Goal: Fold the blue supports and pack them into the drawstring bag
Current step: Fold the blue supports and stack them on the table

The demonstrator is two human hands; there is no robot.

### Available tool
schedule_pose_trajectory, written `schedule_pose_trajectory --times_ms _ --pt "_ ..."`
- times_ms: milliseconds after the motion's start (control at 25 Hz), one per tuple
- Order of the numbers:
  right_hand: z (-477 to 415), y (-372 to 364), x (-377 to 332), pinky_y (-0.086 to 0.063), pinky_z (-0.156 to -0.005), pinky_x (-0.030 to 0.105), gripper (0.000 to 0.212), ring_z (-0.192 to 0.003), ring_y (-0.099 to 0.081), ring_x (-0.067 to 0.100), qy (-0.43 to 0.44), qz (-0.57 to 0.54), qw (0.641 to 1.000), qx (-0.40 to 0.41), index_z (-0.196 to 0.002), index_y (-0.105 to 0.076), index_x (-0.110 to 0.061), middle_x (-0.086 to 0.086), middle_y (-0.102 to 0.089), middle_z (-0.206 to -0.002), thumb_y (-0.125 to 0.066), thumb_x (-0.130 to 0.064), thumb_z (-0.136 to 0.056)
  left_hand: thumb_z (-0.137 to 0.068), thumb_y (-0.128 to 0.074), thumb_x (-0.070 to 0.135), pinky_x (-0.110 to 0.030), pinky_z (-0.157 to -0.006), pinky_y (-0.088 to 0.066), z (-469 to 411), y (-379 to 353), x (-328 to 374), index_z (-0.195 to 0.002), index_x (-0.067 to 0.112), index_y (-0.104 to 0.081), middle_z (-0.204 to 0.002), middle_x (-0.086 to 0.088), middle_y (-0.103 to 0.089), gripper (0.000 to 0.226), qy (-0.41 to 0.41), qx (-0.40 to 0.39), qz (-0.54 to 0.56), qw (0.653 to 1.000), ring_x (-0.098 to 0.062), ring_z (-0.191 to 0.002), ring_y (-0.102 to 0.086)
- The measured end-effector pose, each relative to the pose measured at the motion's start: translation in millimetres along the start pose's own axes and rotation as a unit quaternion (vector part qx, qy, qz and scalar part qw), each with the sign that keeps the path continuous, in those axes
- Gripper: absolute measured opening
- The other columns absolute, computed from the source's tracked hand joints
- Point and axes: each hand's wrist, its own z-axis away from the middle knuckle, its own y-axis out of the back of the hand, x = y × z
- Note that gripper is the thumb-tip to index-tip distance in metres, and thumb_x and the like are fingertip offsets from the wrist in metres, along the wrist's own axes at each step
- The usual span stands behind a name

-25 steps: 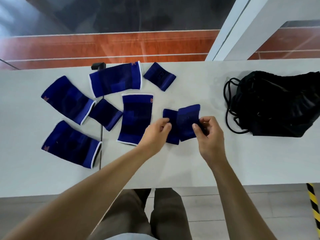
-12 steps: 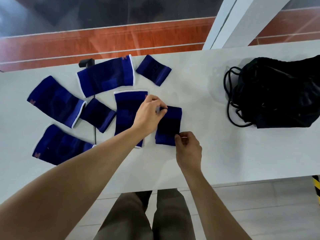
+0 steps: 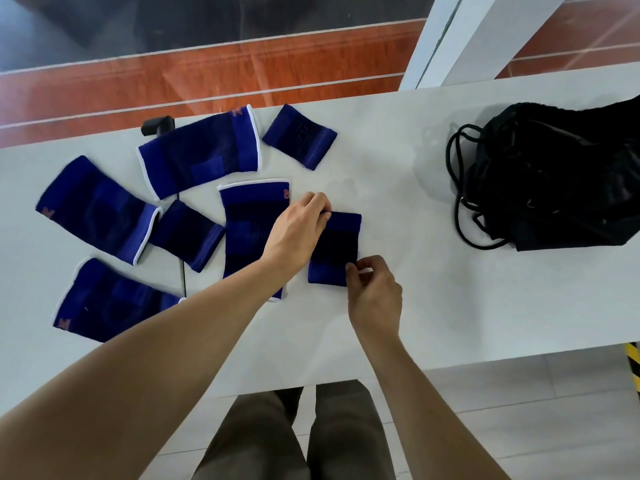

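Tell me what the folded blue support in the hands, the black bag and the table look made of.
Folded blue support: likely stretchy knit fabric, matte, with darker woven bands. Black bag: thin, probably synthetic cloth, slightly shiny on crumpled folds, with black cord. Table: smooth, hard white top, faintly reflective; perhaps laminate, though I can't tell for sure.

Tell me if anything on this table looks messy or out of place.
Nothing is damaged or spilled. The loose blue supports lie scattered at different angles, and the black bag's cord sprawls in loops onto the table.
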Motion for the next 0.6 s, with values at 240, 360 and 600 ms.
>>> schedule_pose_trajectory --times_ms 240,360,600 --pt "-1 -2 -4 -0.045 -0.064 0.028 0.024 -0.075 -0.059 0.011 -0.030 -0.010 0.999 0.020 -0.098 -0.055 -0.018 -0.001 -0.064 -0.089 -0.058 -0.041 -0.097 -0.099 -0.058 0.021 -0.034 -0.064 -0.051 7 4 4 -0.116 0.012 -0.056 -0.113 -0.008 -0.054 0.019 0.017 0.059 -0.057 0.996 -0.023 -0.089 -0.053" --pt "6 2 -3 -0.042 -0.069 0.030 0.029 -0.078 -0.057 0.014 -0.046 0.030 0.998 0.003 -0.102 -0.059 -0.016 0.000 -0.057 -0.101 -0.057 -0.045 -0.096 -0.101 -0.052 0.021 -0.042 -0.079 -0.051 50 -6 -3 -0.118 0.009 -0.063 -0.116 -0.010 -0.060 0.024 -0.107 0.048 -0.103 0.988 -0.029 -0.097 -0.054" --pt "7 1 -12 -0.051 -0.065 0.022 0.017 -0.076 -0.060 0.010 -0.051 0.011 0.998 -0.032 -0.102 -0.060 -0.016 -0.003 -0.064 -0.093 -0.058 -0.033 -0.099 -0.086 -0.072 0.028 -0.042 -0.110 -0.040 102 -26 -10 -0.143 0.010 -0.050 -0.153 -0.010 -0.044 0.063 -0.080 -0.086 -0.115 0.986 -0.032 -0.142 -0.038"
